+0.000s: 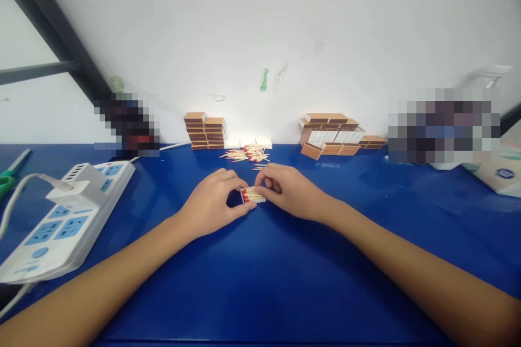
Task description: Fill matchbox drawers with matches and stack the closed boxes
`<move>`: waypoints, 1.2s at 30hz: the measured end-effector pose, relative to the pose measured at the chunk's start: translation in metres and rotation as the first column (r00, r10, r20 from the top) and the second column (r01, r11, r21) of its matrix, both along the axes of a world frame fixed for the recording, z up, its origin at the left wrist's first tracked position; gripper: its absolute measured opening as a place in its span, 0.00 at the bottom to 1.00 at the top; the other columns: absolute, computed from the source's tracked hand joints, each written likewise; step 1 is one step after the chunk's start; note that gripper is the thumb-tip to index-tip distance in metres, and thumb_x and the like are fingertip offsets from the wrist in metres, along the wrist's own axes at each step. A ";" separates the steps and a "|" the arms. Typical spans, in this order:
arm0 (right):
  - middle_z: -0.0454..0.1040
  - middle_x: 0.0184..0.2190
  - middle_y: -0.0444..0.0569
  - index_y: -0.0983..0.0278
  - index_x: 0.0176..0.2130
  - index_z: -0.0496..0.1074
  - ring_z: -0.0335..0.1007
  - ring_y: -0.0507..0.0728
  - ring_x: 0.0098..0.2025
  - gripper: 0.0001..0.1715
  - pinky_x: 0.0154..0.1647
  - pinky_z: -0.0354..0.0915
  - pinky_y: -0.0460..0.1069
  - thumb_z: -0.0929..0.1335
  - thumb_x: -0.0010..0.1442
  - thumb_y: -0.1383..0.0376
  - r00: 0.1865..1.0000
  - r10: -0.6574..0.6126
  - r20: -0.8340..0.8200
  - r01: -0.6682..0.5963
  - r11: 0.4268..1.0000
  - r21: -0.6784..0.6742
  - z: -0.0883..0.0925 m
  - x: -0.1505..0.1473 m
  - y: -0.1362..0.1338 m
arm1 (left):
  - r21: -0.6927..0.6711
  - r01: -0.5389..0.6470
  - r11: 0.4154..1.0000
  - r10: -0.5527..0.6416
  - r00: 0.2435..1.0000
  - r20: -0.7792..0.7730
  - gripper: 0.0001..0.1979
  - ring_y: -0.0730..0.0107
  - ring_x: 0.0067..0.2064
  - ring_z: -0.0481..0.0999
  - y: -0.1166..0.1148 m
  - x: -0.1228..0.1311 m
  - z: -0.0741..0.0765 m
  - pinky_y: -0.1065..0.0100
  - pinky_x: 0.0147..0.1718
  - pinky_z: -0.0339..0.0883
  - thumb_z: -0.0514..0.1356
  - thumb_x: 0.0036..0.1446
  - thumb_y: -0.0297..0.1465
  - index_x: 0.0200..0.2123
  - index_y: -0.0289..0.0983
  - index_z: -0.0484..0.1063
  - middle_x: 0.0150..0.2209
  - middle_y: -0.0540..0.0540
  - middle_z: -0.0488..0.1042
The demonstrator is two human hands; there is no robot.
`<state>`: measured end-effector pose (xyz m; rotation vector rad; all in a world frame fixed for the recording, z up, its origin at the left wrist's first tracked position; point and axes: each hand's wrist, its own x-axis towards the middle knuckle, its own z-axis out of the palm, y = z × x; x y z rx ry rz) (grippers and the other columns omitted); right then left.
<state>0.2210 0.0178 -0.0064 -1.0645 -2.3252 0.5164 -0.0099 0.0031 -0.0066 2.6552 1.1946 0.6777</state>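
Observation:
My left hand (214, 200) grips a small white matchbox tray (262, 200) at its left end, thumb on the near side and fingers on the far side. Red-tipped matches (250, 194) lie lengthwise in the tray, heads toward the left. At the tray's right end, my right hand (291, 192) is closed, thumb and forefinger together over the matches. Whatever is between those fingertips is too small to make out. Just beyond the hands lies a loose pile of matches (248, 153), with a few strays nearer to me.
Stacked matchboxes (204, 131) stand by the wall at back left; more matchboxes (331, 133) are piled at back right. White trays (255, 143) sit behind the loose matches. A power strip (65, 222) with a plugged-in white adapter (83, 184) and cable occupies the left side.

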 end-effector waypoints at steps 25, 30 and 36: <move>0.74 0.36 0.48 0.64 0.41 0.76 0.65 0.53 0.32 0.09 0.36 0.60 0.49 0.74 0.61 0.62 0.984 -0.158 0.085 0.153 0.986 0.063 -0.005 0.015 0.060 | -0.017 -0.005 1.000 0.005 1.000 0.000 0.13 0.59 0.43 0.74 0.000 -0.001 0.001 0.56 0.45 0.69 0.66 0.63 0.42 0.44 0.40 0.78 0.42 0.45 0.78; 0.73 0.34 0.48 0.64 0.34 0.74 0.67 0.54 0.33 0.09 0.36 0.60 0.49 0.70 0.66 0.63 0.983 -0.129 0.128 0.127 0.992 0.020 -0.011 0.011 0.068 | -0.016 -0.003 1.000 0.002 1.000 -0.008 0.14 0.59 0.42 0.74 0.000 -0.001 0.000 0.56 0.45 0.69 0.66 0.63 0.43 0.45 0.40 0.79 0.40 0.45 0.77; 0.72 0.39 0.51 0.63 0.37 0.72 0.68 0.56 0.37 0.07 0.39 0.62 0.51 0.67 0.70 0.64 0.961 -0.141 0.240 0.139 0.990 0.024 -0.007 0.011 0.051 | -0.014 -0.007 1.000 0.007 1.000 -0.007 0.15 0.59 0.43 0.74 0.001 -0.001 -0.002 0.57 0.45 0.69 0.65 0.63 0.44 0.45 0.40 0.78 0.40 0.45 0.77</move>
